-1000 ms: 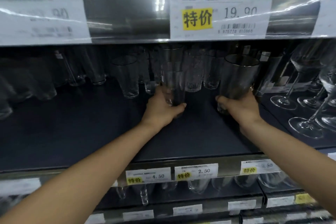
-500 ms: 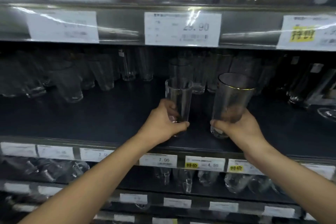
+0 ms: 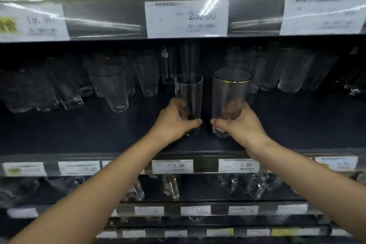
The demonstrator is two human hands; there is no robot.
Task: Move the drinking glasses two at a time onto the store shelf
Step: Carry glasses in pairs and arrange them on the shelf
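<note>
My left hand (image 3: pixel 174 123) grips a tall narrow clear glass (image 3: pixel 189 93) near its base. My right hand (image 3: pixel 240 125) grips a wider clear glass with a gold rim (image 3: pixel 230 93), also low down. Both glasses stand upright, side by side and a little apart, over the front middle of the dark store shelf (image 3: pixel 118 134). I cannot tell whether their bases touch the shelf.
Several clear glasses (image 3: pixel 111 89) stand in rows at the back left, and more glasses (image 3: pixel 293 71) at the back right. Price tags (image 3: pixel 187 18) line the shelf edge above and price labels (image 3: pixel 172 166) the edge below. Lower shelves hold more glassware (image 3: pixel 251 184).
Both hands and their glasses have shifted left along the shelf and come closer together, and my view has panned left and lifted.
</note>
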